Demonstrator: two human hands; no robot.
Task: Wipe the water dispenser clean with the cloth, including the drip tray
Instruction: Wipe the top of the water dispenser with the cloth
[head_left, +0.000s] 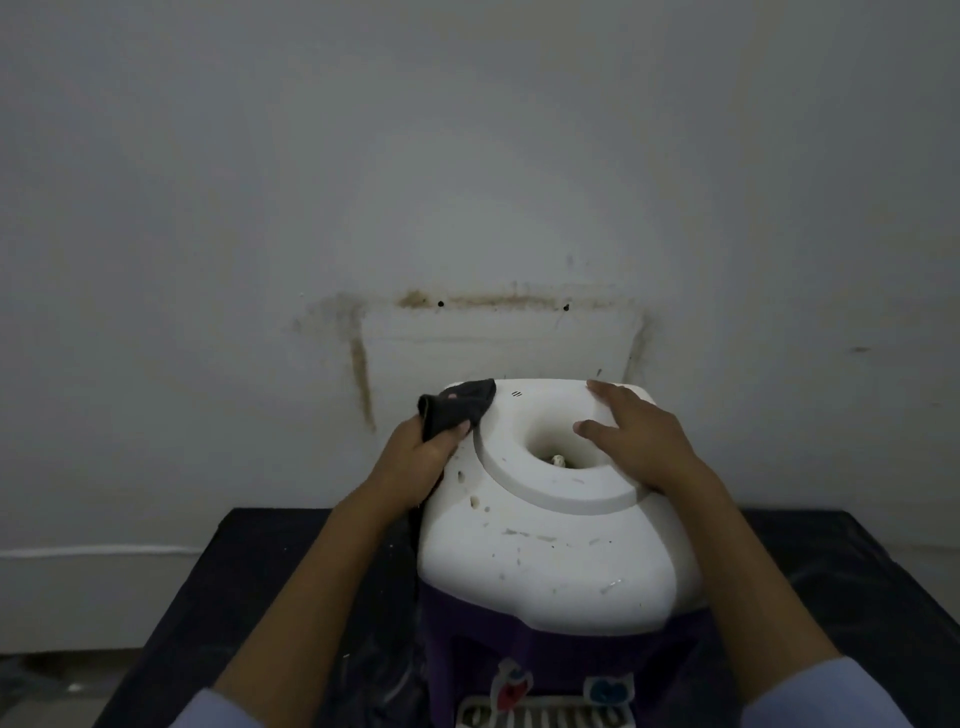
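A white-topped water dispenser (545, 551) with a purple front stands on a dark-covered table. Its top is speckled with dirt and has a round bottle well (556, 447) in the middle. My left hand (421, 457) is shut on a dark cloth (460, 408), pressing it against the back left corner of the top. My right hand (639, 436) lies flat and open on the right rim of the well. Two taps (511, 683) and the slotted drip tray (545, 716) show at the bottom edge, partly cut off.
A stained grey wall (467, 208) with two small holes stands right behind the dispenser. The dark table cover (270, 582) spreads left and right of the unit. A pale baseboard and floor (78, 571) lie at the lower left.
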